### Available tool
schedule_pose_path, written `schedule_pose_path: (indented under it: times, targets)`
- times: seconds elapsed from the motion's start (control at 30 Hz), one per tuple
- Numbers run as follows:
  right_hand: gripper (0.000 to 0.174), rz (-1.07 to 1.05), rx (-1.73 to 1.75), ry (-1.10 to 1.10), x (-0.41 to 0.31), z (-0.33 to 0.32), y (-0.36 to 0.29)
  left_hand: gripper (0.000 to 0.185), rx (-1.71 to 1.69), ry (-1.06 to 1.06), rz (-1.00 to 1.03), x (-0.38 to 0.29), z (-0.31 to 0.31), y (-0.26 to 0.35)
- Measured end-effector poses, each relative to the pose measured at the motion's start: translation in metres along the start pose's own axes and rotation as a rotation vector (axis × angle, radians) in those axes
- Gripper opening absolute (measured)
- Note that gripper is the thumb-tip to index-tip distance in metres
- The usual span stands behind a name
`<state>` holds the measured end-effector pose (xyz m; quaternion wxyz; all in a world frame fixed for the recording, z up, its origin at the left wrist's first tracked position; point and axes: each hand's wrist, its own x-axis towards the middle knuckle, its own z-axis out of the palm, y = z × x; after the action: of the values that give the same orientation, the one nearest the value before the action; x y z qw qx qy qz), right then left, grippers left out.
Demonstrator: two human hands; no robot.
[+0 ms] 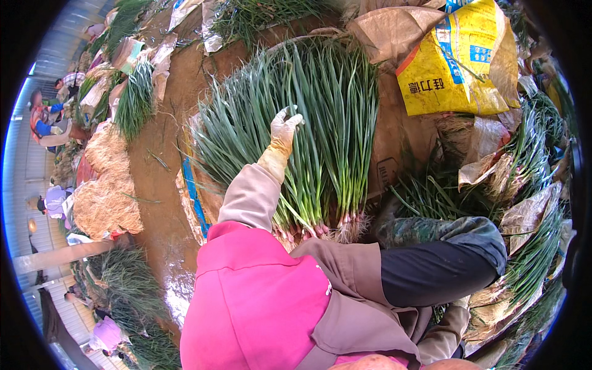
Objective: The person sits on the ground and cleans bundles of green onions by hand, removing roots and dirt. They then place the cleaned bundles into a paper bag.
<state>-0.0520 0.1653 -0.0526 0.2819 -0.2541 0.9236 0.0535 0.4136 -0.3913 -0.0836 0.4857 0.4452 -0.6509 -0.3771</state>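
My left hand (286,124), in a pale, stained glove, reaches over a broad pile of green onions (342,115). Its thumb and fingers are apart, and the fingertips are at the long green leaves; no firm grip shows. The onions lie side by side, leaf tips towards the top of the view, with pinkish bulbs and pale roots (349,229) near my apron. My right arm is at the lower right in a brown sleeve (446,330); only a pale bit of my right hand (462,301) shows beside my bent leg, the rest hidden.
A yellow printed sack (455,69) lies at the upper right. More onions with roots (532,263) lie along the right. Loose leaves (439,199) are beside my knee. Across the wet brown floor (159,185), a heap of dry roots (108,185) and several people are at the left.
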Motion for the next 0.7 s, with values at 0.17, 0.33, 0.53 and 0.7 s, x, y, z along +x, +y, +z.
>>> schedule_pose_path:
  times: [0.17,0.33,0.53,0.7]
  targets:
    - [0.054,-0.007,-0.003,0.016,-0.002,0.000,-0.001,0.024,0.104,0.164,0.017,0.016,0.005,-0.003]
    - [0.054,-0.014,-0.002,0.024,-0.009,0.003,-0.003,0.027,-0.304,0.173,-0.500,0.057,-0.009,0.007]
    - [0.055,0.005,0.026,0.057,-0.019,0.007,0.004,0.022,-0.228,0.158,-0.515,0.113,-0.021,0.034]
    - [0.057,0.128,-0.034,0.178,-0.062,-0.039,-0.054,0.031,-0.336,-0.032,-0.595,0.133,-0.040,-0.011]
